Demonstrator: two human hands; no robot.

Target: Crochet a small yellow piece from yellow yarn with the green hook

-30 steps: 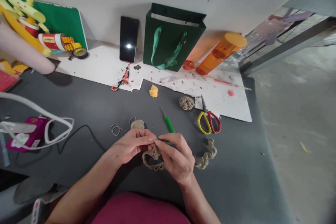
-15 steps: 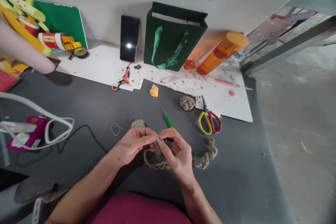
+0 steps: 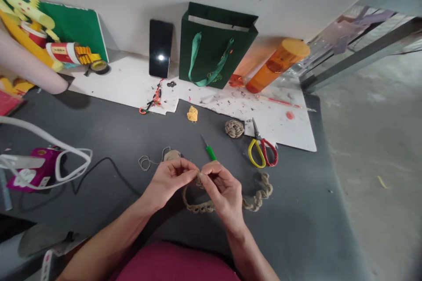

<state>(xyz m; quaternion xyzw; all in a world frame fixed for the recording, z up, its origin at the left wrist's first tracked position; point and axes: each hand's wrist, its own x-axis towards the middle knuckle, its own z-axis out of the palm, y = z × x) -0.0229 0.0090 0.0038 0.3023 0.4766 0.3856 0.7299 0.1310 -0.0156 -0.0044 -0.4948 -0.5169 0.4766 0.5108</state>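
Strip (image 3: 199, 207): beige looped cord, scalloped, curling over the smooth grey table (image 3: 296, 215) beneath 2 hands. Left hand (image 3: 169, 182) and right hand (image 3: 227, 194) meet, fingers curled, thumbs and fingertips nearly closed, pinching its upper part. Beyond: green-handled tool (image 3: 210, 152), braided rosette (image 3: 234, 128), scissors (image 3: 259, 138) with 1 yellow and 1 red loop. Purple box (image 3: 46, 169): print illegible.

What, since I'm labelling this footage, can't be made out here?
In the head view:
Looped beige cord: whether both stretches join, hidden by the right hand.
Rounded beige object: lower part, behind the left hand.
Pale pink cylindrical tube: cut off by the left edge.
Purple rectangular box: print too small.
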